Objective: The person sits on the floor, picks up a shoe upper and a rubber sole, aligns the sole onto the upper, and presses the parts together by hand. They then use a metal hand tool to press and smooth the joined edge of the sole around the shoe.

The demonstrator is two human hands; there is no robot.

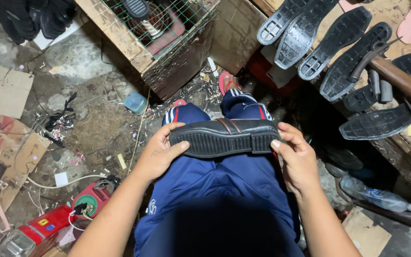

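We note the shoe (224,138) lying sole-up across the knees (a steady rest), left hand (160,152) pinching the toe end and right hand (295,159) clasping the heel, each grip closed on it, so the sole faces us.

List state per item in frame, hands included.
Black shoe: on its side over the knees, ribbed sole toward the camera, held at both ends.
Left hand: grip closed on the shoe's toe end.
Right hand: grip closed on the heel end.
Loose black soles: lying tread up on the bench at right.
Plastic bottle: lying on the floor.
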